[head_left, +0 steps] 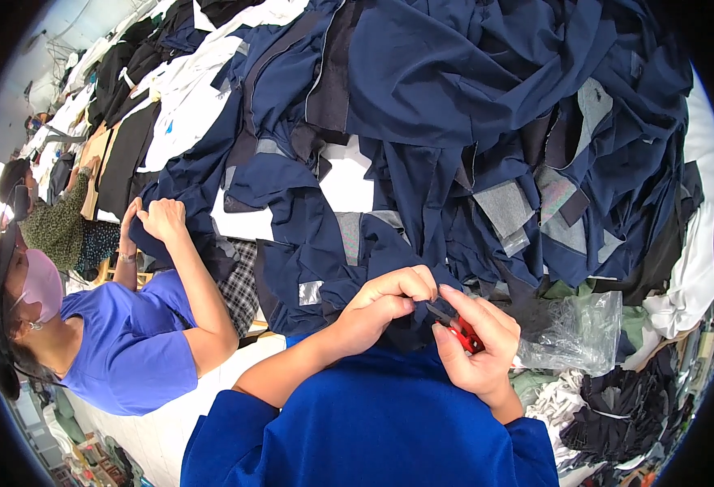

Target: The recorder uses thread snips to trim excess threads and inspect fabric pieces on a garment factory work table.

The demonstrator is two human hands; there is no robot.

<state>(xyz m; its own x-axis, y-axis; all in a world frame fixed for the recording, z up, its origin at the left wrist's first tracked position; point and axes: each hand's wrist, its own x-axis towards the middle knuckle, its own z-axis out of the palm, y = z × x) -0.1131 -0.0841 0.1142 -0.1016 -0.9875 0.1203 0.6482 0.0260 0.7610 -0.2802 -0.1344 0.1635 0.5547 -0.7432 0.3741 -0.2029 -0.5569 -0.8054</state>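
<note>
Close in front of my blue shirt, my left hand [373,310] is closed, thumb and finger pinching the edge of a dark navy cloth piece [410,329]. My right hand [488,345] wraps round a small pair of red-handled thread snips [469,335]. Their grey blade points toward the left fingertips, right at the cloth. The two hands almost touch. Fingers hide part of the snips and the exact spot where blade and fabric meet. Beyond my hands lies a big heap of navy garments [430,73] with grey patches.
At the left, a person in a purple top [134,341] handles navy cloth; another person [53,227] stands farther back. A clear plastic bag [576,333] lies right of my hand, above black cloth scraps [621,414]. White and black fabric piles line the far left table.
</note>
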